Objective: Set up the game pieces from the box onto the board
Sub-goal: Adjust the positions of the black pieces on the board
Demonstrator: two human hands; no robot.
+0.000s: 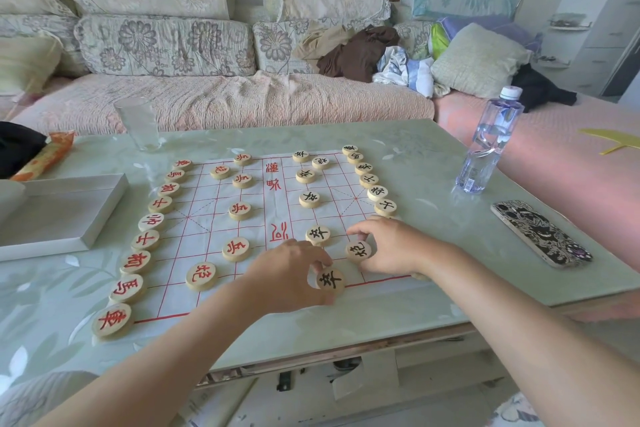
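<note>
My left hand (294, 274) pinches a black soldier piece (330, 281) at lower centre, and my right hand (391, 246) grips the black cannon piece (358, 251) just beside it, both at the cloth board's (194, 225) near edge. A dragging wrist could rumple the cloth and knock the neighbouring soldier (318, 234) off its crossing.

The round pieces (236, 248) are showing pale, smooth wood with painted characters. The board (204, 218) is lying as thin, creased white cloth or paper. The surface (415, 163) is gleaming glossy; the bottle (491, 146) is showing clear plastic.
</note>
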